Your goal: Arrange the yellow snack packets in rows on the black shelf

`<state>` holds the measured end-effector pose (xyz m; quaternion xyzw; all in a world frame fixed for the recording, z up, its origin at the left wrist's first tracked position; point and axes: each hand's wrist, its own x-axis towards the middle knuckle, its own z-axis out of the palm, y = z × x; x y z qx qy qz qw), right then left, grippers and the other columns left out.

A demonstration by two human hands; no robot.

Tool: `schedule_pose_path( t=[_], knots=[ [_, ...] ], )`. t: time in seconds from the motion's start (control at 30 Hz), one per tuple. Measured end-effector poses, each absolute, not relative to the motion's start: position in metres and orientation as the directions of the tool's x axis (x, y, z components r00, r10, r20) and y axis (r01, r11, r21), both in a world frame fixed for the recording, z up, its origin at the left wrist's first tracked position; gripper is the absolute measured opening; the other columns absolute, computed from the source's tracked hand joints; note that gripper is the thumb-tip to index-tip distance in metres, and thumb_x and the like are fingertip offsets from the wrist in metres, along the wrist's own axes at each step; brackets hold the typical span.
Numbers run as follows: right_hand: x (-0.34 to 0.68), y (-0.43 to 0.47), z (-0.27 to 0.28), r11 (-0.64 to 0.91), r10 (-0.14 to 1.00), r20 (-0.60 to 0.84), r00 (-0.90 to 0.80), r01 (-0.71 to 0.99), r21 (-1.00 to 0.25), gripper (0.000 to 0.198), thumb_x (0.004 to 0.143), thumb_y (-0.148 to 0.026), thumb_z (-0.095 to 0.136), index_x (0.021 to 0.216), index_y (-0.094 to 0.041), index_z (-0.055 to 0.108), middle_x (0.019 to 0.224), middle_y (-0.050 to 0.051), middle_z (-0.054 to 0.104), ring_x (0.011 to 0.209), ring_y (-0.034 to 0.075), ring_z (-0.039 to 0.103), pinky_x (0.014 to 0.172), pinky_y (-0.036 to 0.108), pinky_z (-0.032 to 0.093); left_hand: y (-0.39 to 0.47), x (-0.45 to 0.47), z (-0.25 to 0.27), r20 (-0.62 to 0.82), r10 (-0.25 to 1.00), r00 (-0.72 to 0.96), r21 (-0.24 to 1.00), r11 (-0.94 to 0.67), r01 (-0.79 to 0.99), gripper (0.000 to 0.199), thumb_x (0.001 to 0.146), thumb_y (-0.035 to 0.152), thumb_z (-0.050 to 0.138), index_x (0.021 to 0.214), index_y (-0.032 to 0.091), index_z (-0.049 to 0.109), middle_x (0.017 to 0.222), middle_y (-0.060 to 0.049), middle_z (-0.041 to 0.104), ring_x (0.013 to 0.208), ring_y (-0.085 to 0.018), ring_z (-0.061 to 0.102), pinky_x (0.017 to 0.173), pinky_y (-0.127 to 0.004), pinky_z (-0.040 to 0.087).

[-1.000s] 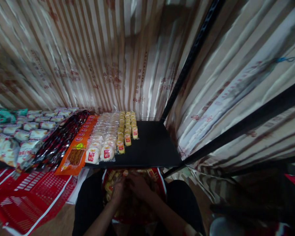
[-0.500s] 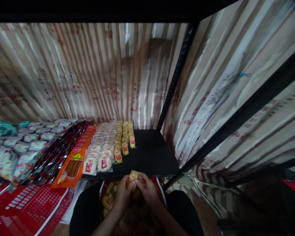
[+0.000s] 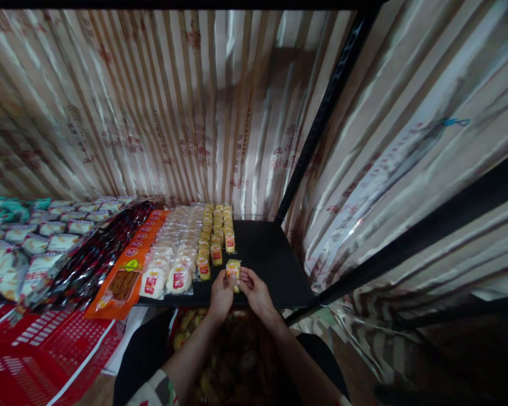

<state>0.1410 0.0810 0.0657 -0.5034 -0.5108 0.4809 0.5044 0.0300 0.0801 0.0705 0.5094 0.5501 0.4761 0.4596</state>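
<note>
Between my two hands is a small yellow snack pack (image 3: 233,267) with a red and white label, over the front part of the black shelf (image 3: 266,265). My left hand (image 3: 222,294) grips it from the left, fingers closed. My right hand (image 3: 256,292) pinches its right side. Just beyond stand rows of matching yellow snack packs (image 3: 216,254), the right row shorter at the front than the others. To their left lie clear-wrapped round white cakes (image 3: 179,278) with red labels. Below my forearms, a basket of more yellow packs (image 3: 188,327) sits in shadow between my legs.
An orange snack bag (image 3: 122,276), dark glossy packs (image 3: 91,259) and white bags (image 3: 46,265) fill the shelf's left. A red plastic basket (image 3: 46,355) stands below them. A black post (image 3: 322,121) rises at the shelf's back right corner, before striped curtains (image 3: 169,113).
Both hands have moved forward and up from above the basket to over the shelf, carrying the yellow snack pack. The view has tilted and shifted slightly.
</note>
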Motion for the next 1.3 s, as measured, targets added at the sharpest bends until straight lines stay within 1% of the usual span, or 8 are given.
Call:
schedule_pose_path(
  t=[0.07, 0.2, 0.4, 0.6, 0.77, 0.9, 1.1, 1.3],
  knots=[
    [0.141, 0.090, 0.063, 0.056, 0.997, 0.059, 0.046, 0.068, -0.996, 0.033, 0.070, -0.036, 0.061, 0.098, -0.018, 0.060, 0.089, 0.007, 0.068, 0.082, 0.018, 0.064, 0.079, 0.033, 0.052, 0.087, 0.033, 0.068, 0.024, 0.994, -0.110, 0.970, 0.003, 0.244, 0.034, 0.082, 0.031, 0.043, 0.103, 0.010, 0.058, 0.102, -0.013, 0.066, 0.093, -0.021, 0.062, 0.086, -0.035, 0.048],
    [0.140, 0.110, 0.058, 0.082, 0.990, 0.097, 0.105, 0.140, -0.987, 0.032, 0.072, -0.036, 0.059, 0.098, -0.018, 0.059, 0.088, 0.007, 0.067, 0.079, 0.017, 0.063, 0.077, 0.032, 0.053, 0.090, 0.040, 0.059, 0.243, 0.948, -0.208, 0.855, -0.107, 0.508, 0.038, 0.083, 0.025, 0.041, 0.115, 0.011, 0.055, 0.121, -0.015, 0.057, 0.114, -0.023, 0.052, 0.101, -0.039, 0.039],
    [0.136, 0.138, 0.051, 0.110, 0.969, 0.150, 0.197, 0.197, -0.974, 0.030, 0.073, -0.033, 0.057, 0.099, -0.018, 0.060, 0.098, 0.008, 0.062, 0.084, 0.016, 0.061, 0.076, 0.030, 0.053, 0.091, 0.043, 0.049, 0.403, 0.904, -0.141, 0.700, -0.205, 0.684, 0.045, 0.084, 0.019, 0.035, 0.128, 0.009, 0.046, 0.133, -0.014, 0.049, 0.124, -0.023, 0.043, 0.105, -0.040, 0.036],
    [0.131, 0.156, 0.046, 0.129, 0.951, 0.178, 0.251, 0.200, -0.971, 0.033, 0.075, -0.032, 0.055, 0.103, -0.017, 0.059, 0.113, 0.010, 0.057, 0.098, 0.019, 0.059, 0.083, 0.032, 0.052, 0.098, 0.040, 0.044, 0.460, 0.886, -0.059, 0.605, -0.264, 0.752, 0.044, 0.084, 0.016, 0.035, 0.126, 0.009, 0.048, 0.137, -0.014, 0.043, 0.128, -0.025, 0.037, 0.106, -0.043, 0.034],
    [0.127, 0.164, 0.041, 0.077, 0.974, 0.113, 0.194, 0.182, -0.980, 0.033, 0.079, -0.031, 0.050, 0.110, -0.019, 0.053, 0.114, 0.008, 0.061, 0.093, 0.018, 0.063, 0.085, 0.033, 0.052, 0.098, 0.040, 0.040, 0.491, 0.869, -0.060, 0.577, -0.273, 0.770, 0.043, 0.085, 0.017, 0.036, 0.126, 0.009, 0.048, 0.141, -0.015, 0.037, 0.133, -0.027, 0.030, 0.107, -0.045, 0.032],
    [0.122, 0.165, 0.040, 0.093, 0.974, 0.126, 0.191, 0.173, -0.981, 0.030, 0.081, -0.029, 0.048, 0.109, -0.020, 0.053, 0.110, 0.007, 0.064, 0.092, 0.018, 0.064, 0.084, 0.033, 0.052, 0.098, 0.040, 0.038, 0.507, 0.858, -0.080, 0.585, -0.275, 0.763, 0.045, 0.084, 0.016, 0.037, 0.128, 0.008, 0.045, 0.147, -0.016, 0.026, 0.138, -0.029, 0.016, 0.109, -0.050, 0.026],
    [0.112, 0.165, 0.042, 0.069, 0.965, 0.144, 0.221, 0.314, -0.947, 0.034, 0.084, -0.031, 0.044, 0.115, -0.022, 0.053, 0.103, 0.005, 0.067, 0.092, 0.019, 0.064, 0.082, 0.032, 0.052, 0.101, 0.039, 0.035, 0.495, 0.865, -0.087, 0.638, -0.294, 0.712, 0.048, 0.087, 0.017, 0.032, 0.133, 0.006, 0.037, 0.150, -0.015, 0.020, 0.140, -0.026, 0.010, 0.112, -0.048, 0.021],
    [0.107, 0.163, 0.048, 0.042, 0.949, 0.178, 0.259, 0.458, -0.888, 0.039, 0.085, -0.035, 0.041, 0.117, -0.017, 0.054, 0.114, 0.009, 0.062, 0.100, 0.020, 0.059, 0.091, 0.034, 0.046, 0.101, 0.038, 0.031, 0.518, 0.852, -0.077, 0.620, -0.312, 0.720, 0.052, 0.084, 0.013, 0.033, 0.135, 0.006, 0.035, 0.149, -0.016, 0.021, 0.140, -0.024, 0.012, 0.112, -0.047, 0.021]
  ],
)
